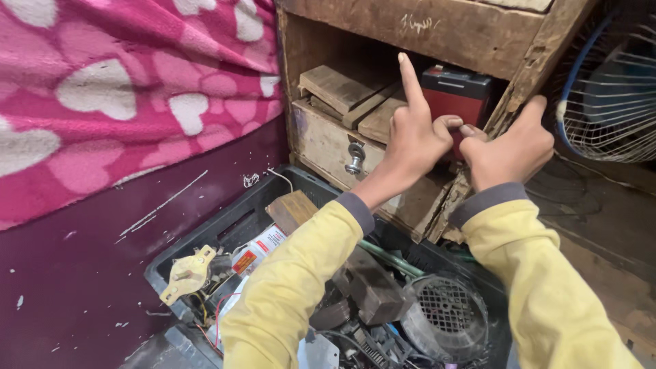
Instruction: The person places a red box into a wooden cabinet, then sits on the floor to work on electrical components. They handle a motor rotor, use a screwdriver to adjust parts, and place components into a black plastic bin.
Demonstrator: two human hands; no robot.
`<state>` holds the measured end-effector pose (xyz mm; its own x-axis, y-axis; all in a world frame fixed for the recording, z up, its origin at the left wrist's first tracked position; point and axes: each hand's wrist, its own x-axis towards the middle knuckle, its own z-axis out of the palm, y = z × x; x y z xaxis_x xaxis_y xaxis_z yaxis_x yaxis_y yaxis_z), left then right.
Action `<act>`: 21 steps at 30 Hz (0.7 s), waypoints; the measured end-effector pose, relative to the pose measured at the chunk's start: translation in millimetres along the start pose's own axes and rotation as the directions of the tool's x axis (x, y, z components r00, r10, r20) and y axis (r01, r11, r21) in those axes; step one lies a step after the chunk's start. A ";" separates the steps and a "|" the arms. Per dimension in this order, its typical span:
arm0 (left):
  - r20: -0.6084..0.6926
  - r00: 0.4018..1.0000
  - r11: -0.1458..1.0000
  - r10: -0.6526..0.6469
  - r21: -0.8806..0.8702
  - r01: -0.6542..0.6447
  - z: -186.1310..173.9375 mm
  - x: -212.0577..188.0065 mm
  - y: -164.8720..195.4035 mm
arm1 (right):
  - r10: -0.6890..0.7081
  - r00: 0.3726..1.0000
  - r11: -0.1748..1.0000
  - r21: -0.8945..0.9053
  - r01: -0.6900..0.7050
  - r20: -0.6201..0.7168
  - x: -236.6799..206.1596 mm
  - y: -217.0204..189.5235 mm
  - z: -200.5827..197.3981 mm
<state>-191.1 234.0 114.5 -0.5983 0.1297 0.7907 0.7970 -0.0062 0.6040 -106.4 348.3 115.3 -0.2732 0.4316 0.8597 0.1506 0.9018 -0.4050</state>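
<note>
My left hand (pixel 413 137) is raised to an open wooden drawer (pixel 321 140). Its index finger points straight up along the left edge of a red and black battery (pixel 456 92) that stands in the drawer, and its other fingers curl against the battery's front. My right hand (pixel 509 147) is beside it, fingertips meeting those of the left at the battery's lower front. The right thumb rests on the wooden frame post (pixel 526 75). The battery's lower part is hidden by both hands.
Wooden blocks (pixel 342 85) lie in the drawer, which has a metal knob (pixel 354 158). Below is a black crate (pixel 232 219) of parts: a grilled motor housing (pixel 444 318), a wood block (pixel 292 208), a pale metal piece (pixel 188 273). A wire fan guard (pixel 608 89) is right, a pink heart blanket (pixel 102 89) left.
</note>
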 end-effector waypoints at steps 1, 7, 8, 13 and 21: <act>-0.001 1.000 1.000 -0.006 0.016 0.006 0.2 1.2 1.6 | -0.002 1.000 1.000 0.020 0.002 0.003 1.6 -1.4 -1.5; 0.011 0.994 0.994 -0.106 0.019 0.106 0.5 8.8 6.4 | 0.060 0.998 0.998 -0.037 -0.059 0.026 9.3 -2.1 -1.6; 0.062 0.991 0.993 -0.115 0.047 0.113 1.1 11.2 5.7 | 0.071 0.996 0.997 -0.034 -0.069 0.059 8.8 1.3 -1.8; 0.147 0.989 0.999 0.009 0.034 -0.014 -6.8 13.1 -7.6 | 0.006 0.995 0.996 0.084 -0.014 0.100 12.8 15.6 -3.6; -0.300 0.855 0.898 0.422 0.269 -0.349 -47.5 -14.4 26.6 | -0.083 0.956 0.993 0.109 0.054 0.281 22.2 59.1 9.5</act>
<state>-165.3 184.9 123.9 -0.2001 -0.1891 0.9614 0.9465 0.2164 0.2395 -112.6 411.4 107.5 -0.5410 0.3430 0.7679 0.0308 0.9205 -0.3894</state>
